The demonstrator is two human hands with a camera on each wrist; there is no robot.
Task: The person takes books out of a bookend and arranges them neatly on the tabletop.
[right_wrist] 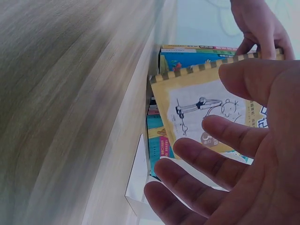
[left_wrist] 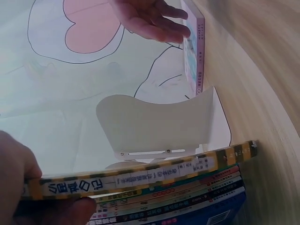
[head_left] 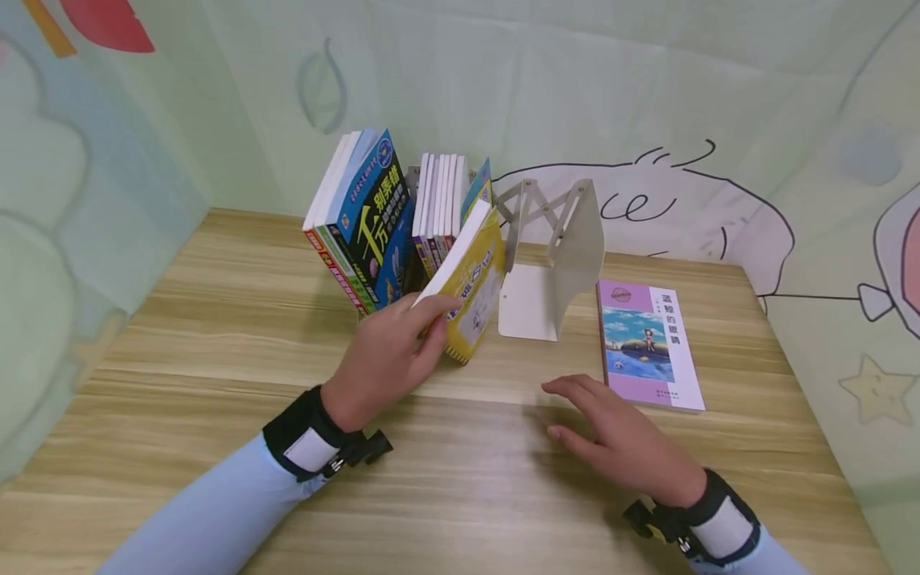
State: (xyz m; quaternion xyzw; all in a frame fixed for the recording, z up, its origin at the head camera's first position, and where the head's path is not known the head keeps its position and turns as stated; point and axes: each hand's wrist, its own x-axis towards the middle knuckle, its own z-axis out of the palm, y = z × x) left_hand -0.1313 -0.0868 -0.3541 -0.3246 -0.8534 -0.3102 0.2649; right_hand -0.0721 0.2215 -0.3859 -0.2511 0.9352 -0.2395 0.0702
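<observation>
Light-blue sleeves [head_left: 216, 503] are lying across the lower left and lower right of the head view, nearest the camera. The left hand [head_left: 391, 347] is pinching a yellow book [head_left: 477, 291] near the upper end of its spine, its fingers closed to the book's thickness; the book is being held tilted at the centre of the frame. Right of centre, the right hand [head_left: 625, 439] is hovering with fingers loosely spread, holding nothing, just to the lower left of a pink-and-white book [head_left: 650, 345] lying flat. Trouble, I judge, could be coming from that one-ended hold: were the pinch slackening, the yellow book could be swinging down, snagging the white bookend [head_left: 582, 247] or nudging the thin books [head_left: 440, 200] behind and the large books [head_left: 370, 216] standing upper left of centre.
</observation>
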